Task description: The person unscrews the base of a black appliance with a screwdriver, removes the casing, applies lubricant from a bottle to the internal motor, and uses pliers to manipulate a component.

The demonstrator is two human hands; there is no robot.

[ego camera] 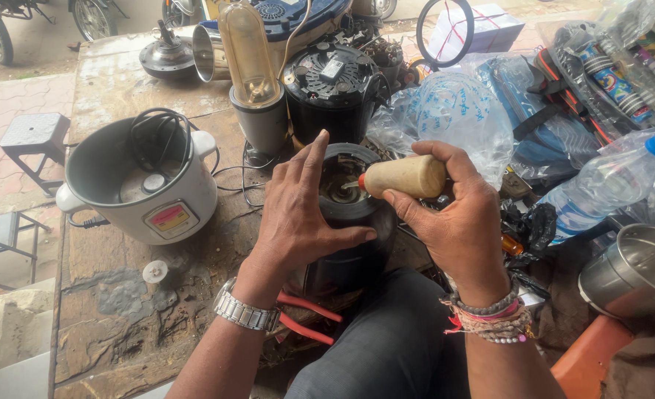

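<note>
My left hand grips the side of a black round appliance base that stands upright at the table's near edge, above my knee. My right hand holds a tool with a thick pale wooden handle. Its red-collared tip points into the open top of the black base. A metal watch is on my left wrist, and several bead bracelets are on my right.
A white rice cooker with a coiled cord stands left. Behind are a blender jar and another black appliance base. Plastic bags, a water bottle and a steel pot crowd the right. Red-handled pliers lie near my knee.
</note>
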